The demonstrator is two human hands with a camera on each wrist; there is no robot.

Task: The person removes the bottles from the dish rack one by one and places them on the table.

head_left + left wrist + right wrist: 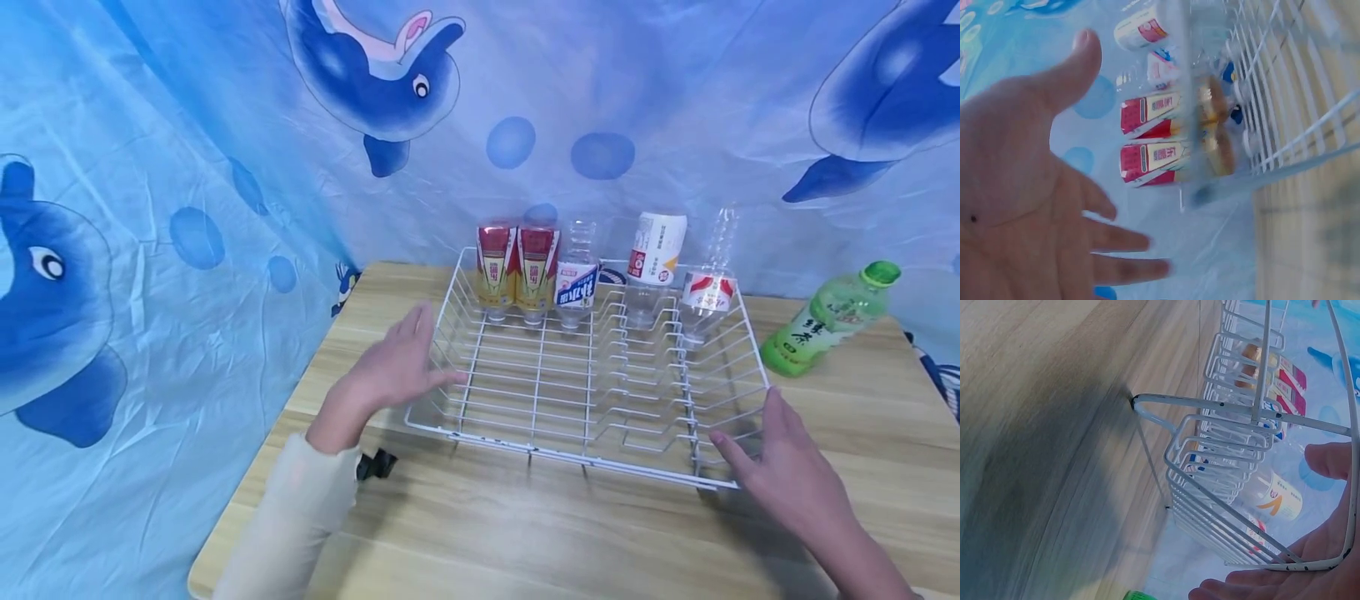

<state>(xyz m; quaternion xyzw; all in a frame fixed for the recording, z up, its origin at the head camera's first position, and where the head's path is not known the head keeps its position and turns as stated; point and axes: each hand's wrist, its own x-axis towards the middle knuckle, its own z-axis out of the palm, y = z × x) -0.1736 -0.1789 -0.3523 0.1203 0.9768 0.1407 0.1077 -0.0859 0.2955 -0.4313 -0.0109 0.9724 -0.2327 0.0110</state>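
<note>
A white wire dish rack (pixel 528 446) stands on the table, seen in all three views. My left hand (pixel 393 362) is beside its left side, fingers spread and straight, holding nothing; the left wrist view shows its palm apart from the wires. At the front right corner is my right hand (pixel 798 471), thumb inside the rim and extended fingers along the outside. Along the rack's back stand two red-and-gold bottles (pixel 495 262), a clear bottle with a blue-and-white label (pixel 576 286), a white-labelled bottle (pixel 656 250) and a clear bottle with a red-and-white label (pixel 708 292), narrow ends down.
A green tea bottle (pixel 828 321) stands on the table to the right of the rack. A small black object (pixel 377 464) shows by the left sleeve. Blue cloth with dolphin pictures (pixel 517 83) hangs behind and left of the wooden table (pixel 480 533).
</note>
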